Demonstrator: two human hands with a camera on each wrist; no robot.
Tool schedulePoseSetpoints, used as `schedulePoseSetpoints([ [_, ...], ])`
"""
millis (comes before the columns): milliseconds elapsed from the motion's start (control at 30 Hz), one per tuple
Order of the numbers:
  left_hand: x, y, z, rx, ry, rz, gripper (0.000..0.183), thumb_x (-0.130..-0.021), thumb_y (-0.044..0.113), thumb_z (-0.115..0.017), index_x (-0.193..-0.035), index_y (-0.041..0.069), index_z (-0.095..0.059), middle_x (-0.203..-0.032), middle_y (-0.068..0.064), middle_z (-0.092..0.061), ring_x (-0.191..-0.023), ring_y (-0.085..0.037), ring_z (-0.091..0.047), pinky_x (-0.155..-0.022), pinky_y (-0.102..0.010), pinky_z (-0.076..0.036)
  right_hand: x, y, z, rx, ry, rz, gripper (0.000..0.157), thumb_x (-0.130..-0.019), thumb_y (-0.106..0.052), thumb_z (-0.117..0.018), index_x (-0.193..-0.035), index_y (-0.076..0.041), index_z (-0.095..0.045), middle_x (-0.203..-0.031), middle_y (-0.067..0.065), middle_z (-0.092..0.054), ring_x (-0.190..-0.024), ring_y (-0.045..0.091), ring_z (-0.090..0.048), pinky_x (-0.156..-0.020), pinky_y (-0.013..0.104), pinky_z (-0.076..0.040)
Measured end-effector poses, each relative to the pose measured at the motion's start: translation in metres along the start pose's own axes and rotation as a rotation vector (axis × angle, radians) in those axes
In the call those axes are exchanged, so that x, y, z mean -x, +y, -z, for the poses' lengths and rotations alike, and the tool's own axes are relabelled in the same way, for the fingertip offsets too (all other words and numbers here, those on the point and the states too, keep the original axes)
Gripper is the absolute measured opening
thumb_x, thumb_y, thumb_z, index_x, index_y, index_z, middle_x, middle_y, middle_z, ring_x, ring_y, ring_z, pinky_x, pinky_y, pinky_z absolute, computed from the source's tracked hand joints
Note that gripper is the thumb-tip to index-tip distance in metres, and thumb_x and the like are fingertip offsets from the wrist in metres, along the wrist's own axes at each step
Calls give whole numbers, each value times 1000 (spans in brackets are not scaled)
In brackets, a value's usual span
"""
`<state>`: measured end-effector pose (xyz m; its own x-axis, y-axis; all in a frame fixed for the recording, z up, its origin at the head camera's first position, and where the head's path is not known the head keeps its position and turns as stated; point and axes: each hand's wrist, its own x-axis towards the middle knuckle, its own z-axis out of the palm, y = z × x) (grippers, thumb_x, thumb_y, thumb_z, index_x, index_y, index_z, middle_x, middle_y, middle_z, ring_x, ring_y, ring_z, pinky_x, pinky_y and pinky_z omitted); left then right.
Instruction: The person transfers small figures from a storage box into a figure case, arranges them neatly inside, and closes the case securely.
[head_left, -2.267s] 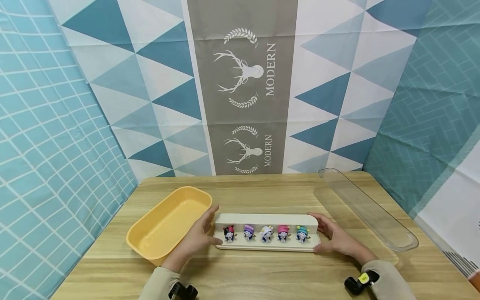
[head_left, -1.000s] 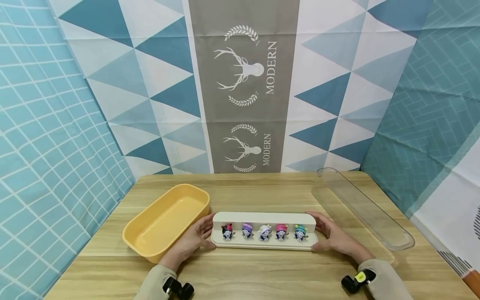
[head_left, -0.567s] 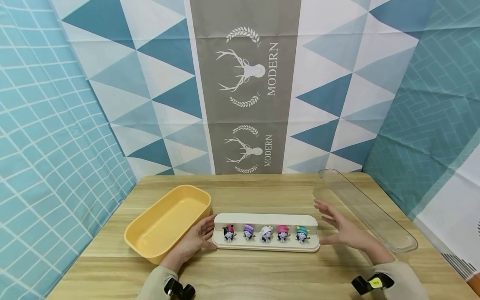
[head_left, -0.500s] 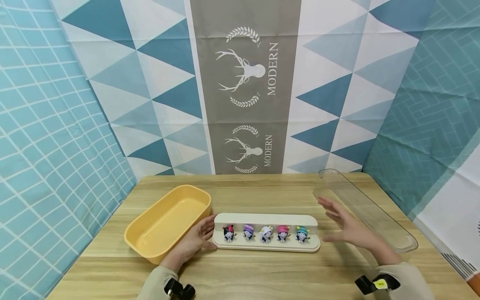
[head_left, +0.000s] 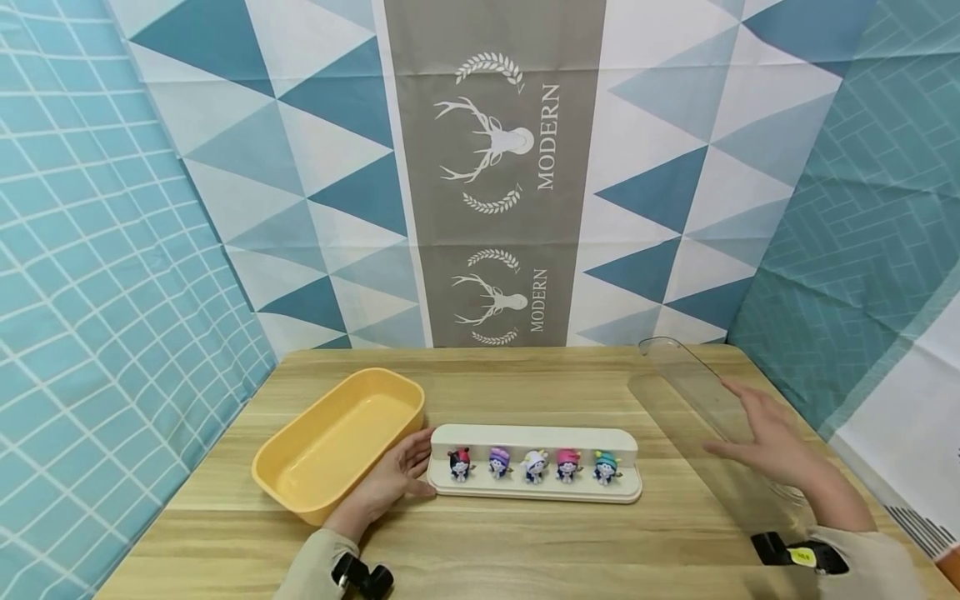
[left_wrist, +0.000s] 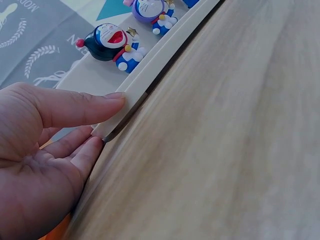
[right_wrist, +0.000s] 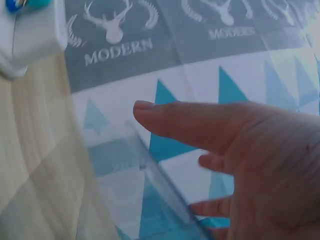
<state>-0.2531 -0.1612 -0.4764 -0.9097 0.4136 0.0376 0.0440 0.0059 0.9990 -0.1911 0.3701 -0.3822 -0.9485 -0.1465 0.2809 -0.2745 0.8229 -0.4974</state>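
A cream display stand (head_left: 534, 497) with a raised back holds a row of several small figurines (head_left: 535, 467) in coloured hats. My left hand (head_left: 381, 485) grips the stand's left end, between it and the yellow basin. In the left wrist view the thumb (left_wrist: 82, 107) presses on the base's edge, near the figurine in a black hat (left_wrist: 107, 42), and the other fingertips lie against the end. My right hand (head_left: 787, 450), fingers spread and holding nothing, is over a long clear plastic cover (head_left: 684, 377) on the right. In the right wrist view the cover's edge (right_wrist: 167, 185) passes beside the fingers.
A yellow basin (head_left: 270, 483) stands at the left, close to my left forearm. Everything rests on a wooden table (head_left: 525, 550). Patterned cloth (head_left: 510, 167) hangs behind the table and along both sides.
My right hand first holds the stand's right end, then lets go and moves right to the clear cover. The left hand stays at the left end. The stand hardly moves.
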Motion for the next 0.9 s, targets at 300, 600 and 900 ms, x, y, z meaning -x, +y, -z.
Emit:
schedulePoseSetpoints([
  [300, 2, 1, -1, -15, -4, 5, 100, -67, -28, -68, -152, -11, -19, -150, -36, -29, -141, -47, -26, -111, -35, -35, 3, 9, -6, 252, -148, -225, 103, -89, -63, -62, -150, 7, -19, -138, 54, -14, -112, 79, -25, -83, 87, -15],
  [600, 1, 1, -2, -9, 10, 7, 99, -66, -29, -68, -152, -10, -21, -150, -36, -30, -141, -47, -26, -112, -38, -33, 2, 10, -7, 264, -182, -256, 102, -92, -68, -52, -154, 4, -12, -141, 53, -8, -115, 78, -21, -84, 85, -18],
  [900, 1, 1, -1, -24, 11, -6, 99, -66, -29, -68, -151, -11, -21, -149, -36, -31, -140, -46, -29, -110, -35, -35, -1, 8, -6, 265, -131, -255, 103, -87, -66, -61, -149, 7, -23, -132, 49, -25, -107, 74, -35, -74, 78, -36],
])
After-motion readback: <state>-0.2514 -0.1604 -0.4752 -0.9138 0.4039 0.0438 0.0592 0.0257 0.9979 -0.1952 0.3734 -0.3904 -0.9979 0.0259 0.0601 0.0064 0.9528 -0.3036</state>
